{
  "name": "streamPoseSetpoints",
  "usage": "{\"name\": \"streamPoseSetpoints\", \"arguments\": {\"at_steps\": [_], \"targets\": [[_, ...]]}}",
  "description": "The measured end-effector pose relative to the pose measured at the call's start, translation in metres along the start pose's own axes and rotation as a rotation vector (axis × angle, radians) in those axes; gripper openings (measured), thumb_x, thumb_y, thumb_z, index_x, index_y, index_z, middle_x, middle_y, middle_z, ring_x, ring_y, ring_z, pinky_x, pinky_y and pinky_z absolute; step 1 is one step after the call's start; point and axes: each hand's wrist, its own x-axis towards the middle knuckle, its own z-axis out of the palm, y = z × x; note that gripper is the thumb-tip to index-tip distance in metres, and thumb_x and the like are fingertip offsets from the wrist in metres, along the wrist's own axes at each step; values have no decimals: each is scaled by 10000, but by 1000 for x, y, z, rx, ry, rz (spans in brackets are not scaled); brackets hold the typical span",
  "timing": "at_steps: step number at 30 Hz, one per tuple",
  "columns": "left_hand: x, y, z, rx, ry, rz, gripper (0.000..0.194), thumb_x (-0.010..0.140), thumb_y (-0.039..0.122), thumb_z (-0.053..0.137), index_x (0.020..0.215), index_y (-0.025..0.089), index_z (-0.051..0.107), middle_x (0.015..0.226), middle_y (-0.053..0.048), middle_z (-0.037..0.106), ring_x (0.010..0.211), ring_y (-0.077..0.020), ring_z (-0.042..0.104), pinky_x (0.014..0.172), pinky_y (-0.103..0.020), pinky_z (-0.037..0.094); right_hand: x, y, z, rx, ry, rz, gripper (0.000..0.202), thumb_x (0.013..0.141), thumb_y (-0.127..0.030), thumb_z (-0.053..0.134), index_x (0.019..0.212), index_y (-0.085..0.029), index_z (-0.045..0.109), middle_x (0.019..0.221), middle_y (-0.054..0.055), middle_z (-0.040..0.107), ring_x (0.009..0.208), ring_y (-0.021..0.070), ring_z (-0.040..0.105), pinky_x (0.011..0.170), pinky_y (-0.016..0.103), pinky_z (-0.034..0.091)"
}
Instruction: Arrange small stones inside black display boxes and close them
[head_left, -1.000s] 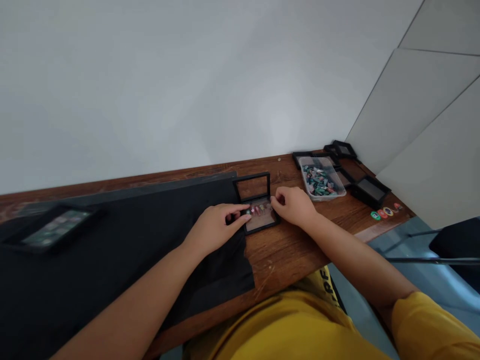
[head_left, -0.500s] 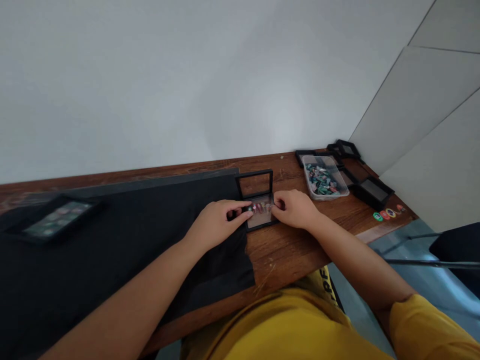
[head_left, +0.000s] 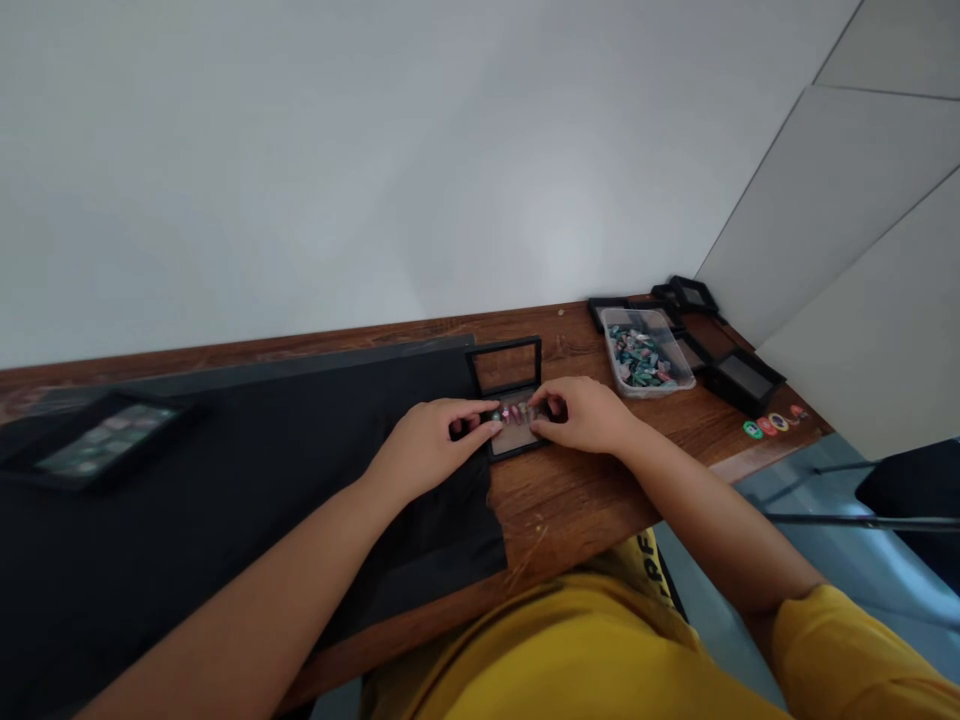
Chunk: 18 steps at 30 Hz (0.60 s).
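Observation:
A small black frame case (head_left: 517, 452) lies with its lid (head_left: 505, 348) raised, at the right edge of a black mat. Across its clear film runs a row of several small stones (head_left: 514, 412), green at the left and pink to brownish further right. My left hand (head_left: 427, 445) pinches the green stone at the left end of the row with thumb and index finger. From the right, my right hand (head_left: 585, 415) has its thumb and index finger closed on the stone at the row's right end, which its fingertips partly cover.
Right of the case stands a clear plastic tub (head_left: 656, 390) of green and pink stones. Black frames (head_left: 742, 380) and round stickers (head_left: 766, 426) lie beyond it. A filled black case (head_left: 105, 440) rests on the black mat (head_left: 262, 480) at left. A white wall rises behind.
My right hand has shifted slightly left, its thumb and index finger now over the right end of the row. My left hand stays at the left end.

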Motion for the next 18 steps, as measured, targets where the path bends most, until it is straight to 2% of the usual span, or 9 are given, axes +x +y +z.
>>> {"name": "streamPoseSetpoints", "arguments": {"at_steps": [5,10,18], "targets": [[-1,-2,1,1,14,20,431,900,517,581,1185,291,812,815,-30,759,697,-201,620,673,-308,484,-3,-4,-1,-66,22,-10,288,853,-281,728,1124,-209,795,895,25,750,819,180,642,673,282,357],[-1,-3,0,14,6,15,428,904,534,602,1195,297,807,811,-28,753,687,-198,623,657,-306,486,-3,-6,-2,-91,-3,-5,380,850,-377,773,1195,-221,786,932,37,769,849,197,663,680,283,373],[0,-2,-1,33,-6,-8,459,884,574,617,1192,296,812,823,-32,758,707,-204,632,665,-299,482,-1,-3,0,-1,-10,40,347,858,-339,783,1182,-214,799,844,9,742,713,138,599,636,261,342]]}}
